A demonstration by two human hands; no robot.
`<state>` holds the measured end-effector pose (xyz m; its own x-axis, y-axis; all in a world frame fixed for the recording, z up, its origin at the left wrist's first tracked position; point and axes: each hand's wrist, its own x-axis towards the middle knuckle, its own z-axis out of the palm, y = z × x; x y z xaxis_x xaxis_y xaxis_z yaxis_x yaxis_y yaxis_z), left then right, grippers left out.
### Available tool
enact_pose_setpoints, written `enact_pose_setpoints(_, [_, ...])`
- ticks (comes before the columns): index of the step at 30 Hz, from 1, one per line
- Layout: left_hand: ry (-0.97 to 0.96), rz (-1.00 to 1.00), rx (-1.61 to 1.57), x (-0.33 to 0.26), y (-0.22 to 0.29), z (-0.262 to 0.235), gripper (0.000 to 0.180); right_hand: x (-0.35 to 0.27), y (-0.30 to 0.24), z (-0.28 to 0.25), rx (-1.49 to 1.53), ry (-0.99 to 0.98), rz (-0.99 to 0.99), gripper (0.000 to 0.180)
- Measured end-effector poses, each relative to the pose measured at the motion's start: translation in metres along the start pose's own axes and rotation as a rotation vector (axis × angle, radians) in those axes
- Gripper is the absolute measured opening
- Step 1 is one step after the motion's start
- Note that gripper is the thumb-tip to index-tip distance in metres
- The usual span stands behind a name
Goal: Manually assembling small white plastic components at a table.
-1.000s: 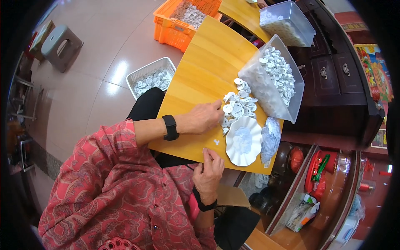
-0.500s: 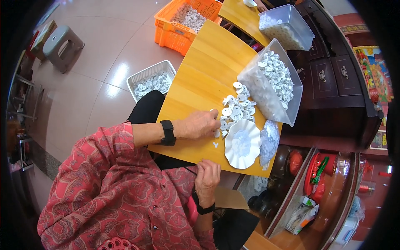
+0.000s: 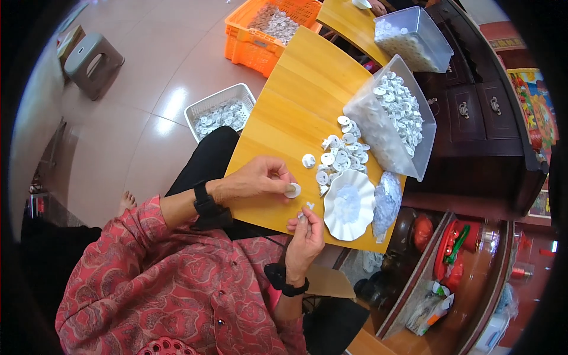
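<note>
Disc (image 3: 294,190): white, round, held over the yellow tabletop (image 3: 281,100) near its edge.
Left hand (image 3: 260,179): thumb and fingers clamped on the disc.
Right hand (image 3: 306,238): thumb and fingertips together on a pale bit (image 3: 300,215), too small to make out.
Loose piece (image 3: 310,205): small, white, on the tabletop just beyond the right hand.
Pile (image 3: 341,157): white round parts beside the translucent bin (image 3: 374,131).
Scalloped dish (image 3: 340,229): white, holding pale pieces, just beside the pile.
</note>
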<state>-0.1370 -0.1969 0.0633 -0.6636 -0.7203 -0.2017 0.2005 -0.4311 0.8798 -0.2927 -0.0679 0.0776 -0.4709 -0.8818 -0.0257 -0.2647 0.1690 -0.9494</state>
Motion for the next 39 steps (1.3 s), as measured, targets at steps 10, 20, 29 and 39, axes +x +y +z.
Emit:
enact_pose_setpoints(10, [-0.019,0.006,-0.374,-0.028,-0.008,-0.003,0.023,0.003,-0.020,0.023,0.221,-0.028,0.057,0.032])
enact_pose_setpoints(20, [0.025,0.330,0.353,-0.031,-0.017,-0.003,0.012,0.001,-0.019,0.032,0.120,-0.021,0.011,0.035])
enact_pose_setpoints(29, [0.064,0.270,0.112,-0.034,-0.020,-0.001,0.010,-0.001,-0.020,0.034,0.161,-0.022,-0.006,0.029])
enact_pose_setpoints(39, [0.004,0.131,-0.234,-0.034,-0.022,0.001,0.011,0.001,-0.014,0.039,-0.039,-0.044,-0.186,0.011])
